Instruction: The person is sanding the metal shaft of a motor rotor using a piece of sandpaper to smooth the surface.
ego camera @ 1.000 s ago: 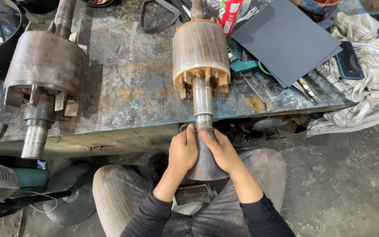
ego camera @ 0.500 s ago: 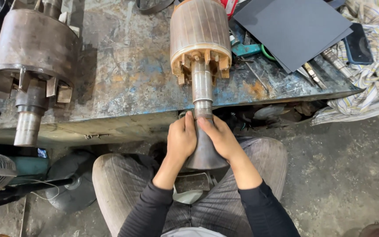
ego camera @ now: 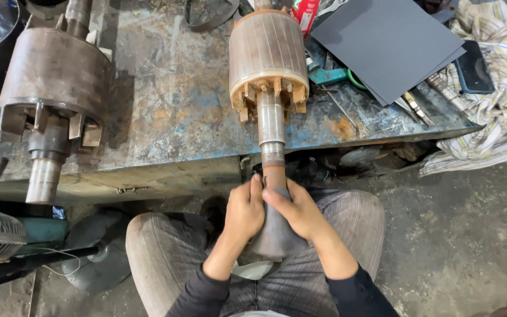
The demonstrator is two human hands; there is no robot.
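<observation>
Both hands low centre of frame: left hand & right hand each wrapped tight round a dark sheet of abrasive paper curled over the end of the rotor shaft, thumbs meeting on top. Shaft sticks out past the workbench edge twd the person's lap, w/ the copper-coloured rotor lying on the bench at top centre. 2nd, darker rotor upper left; dark flat sheets & striped cloth upper right.
</observation>
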